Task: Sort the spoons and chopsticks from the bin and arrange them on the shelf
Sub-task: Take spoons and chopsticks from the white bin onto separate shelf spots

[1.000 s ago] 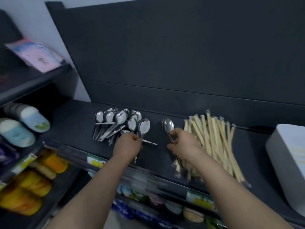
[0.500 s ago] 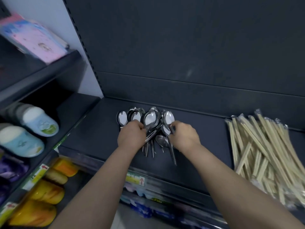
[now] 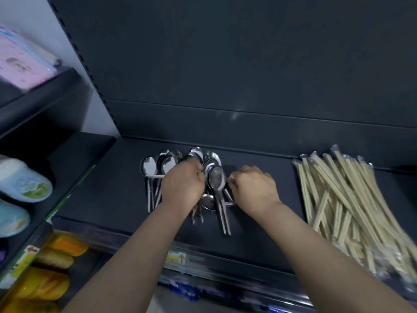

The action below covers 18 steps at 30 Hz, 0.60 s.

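Both left hand (image 3: 182, 188), right hand (image 3: 255, 190) fingers (image 3: 235, 180) grip spoons (image 3: 168, 164) | chopsticks (image 3: 349, 199) right — slippers (image 3: 24, 181) left

Nothing actually readable here, print all too blurry. Only signs worth a mention: a red up-arrow on the yellow-green price tag (image 3: 176, 258) along the front edge of the shelf (image 3: 108, 199), plus a red left-pointing arrow on the label strip (image 3: 28, 256) of the rack to the left. Pink packet (image 3: 20, 62) up top: lettering illegible.
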Tool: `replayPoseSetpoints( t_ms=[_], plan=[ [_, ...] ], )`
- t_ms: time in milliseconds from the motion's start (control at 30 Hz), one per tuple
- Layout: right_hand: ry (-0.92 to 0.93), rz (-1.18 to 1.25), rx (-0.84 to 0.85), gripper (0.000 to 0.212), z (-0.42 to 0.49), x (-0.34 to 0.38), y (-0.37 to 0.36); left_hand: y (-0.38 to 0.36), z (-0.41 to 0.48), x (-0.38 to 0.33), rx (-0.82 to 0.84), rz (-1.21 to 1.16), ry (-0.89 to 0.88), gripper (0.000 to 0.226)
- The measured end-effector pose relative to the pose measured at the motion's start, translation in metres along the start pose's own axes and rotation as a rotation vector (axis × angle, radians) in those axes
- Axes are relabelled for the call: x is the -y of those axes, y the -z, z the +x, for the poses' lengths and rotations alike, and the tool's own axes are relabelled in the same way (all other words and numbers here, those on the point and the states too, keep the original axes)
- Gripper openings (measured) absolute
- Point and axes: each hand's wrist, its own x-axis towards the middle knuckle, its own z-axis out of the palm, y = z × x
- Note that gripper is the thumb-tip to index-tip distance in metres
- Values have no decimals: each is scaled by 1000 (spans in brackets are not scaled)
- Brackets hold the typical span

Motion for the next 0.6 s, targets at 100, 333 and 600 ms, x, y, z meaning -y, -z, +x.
replayPoseSetpoints(
  t_ms=[100, 333, 600],
  plan=[
    [-40, -89, -36, 20, -14, -28, 13, -7, 2, -33, 44, 20, -93, 17],
    [-208, -151, -120, 19, -79, -122, 50, -42, -24, -141, 128, 26, -307, 17],
    [-458, -156, -260, 19, -199, -286, 92, -96, -99, -310, 226, -137, -506, 18]
  ],
)
